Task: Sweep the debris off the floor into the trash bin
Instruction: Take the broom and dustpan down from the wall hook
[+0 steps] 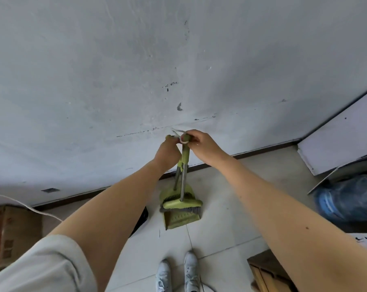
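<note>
Task barely begun, I judge — left hand [167, 151] and right hand [201, 145] each clasp a handle top, broom [179, 204] nested in dustpan [181, 218] by the far wall [115, 81] — no sweeping visible, trash bin unseen.

A green broom [183, 204] and a matching green long-handled dustpan [181, 220] stand upright together on the floor, straight below both hands. The broom's head with grey bristles sits nested in the dustpan's open tray, whose mouth faces the person. Two thin grey metal shafts rise side by side to green grips at the top, which sit between the left hand [167, 152] and right hand [203, 145], each closed around a grip
</note>
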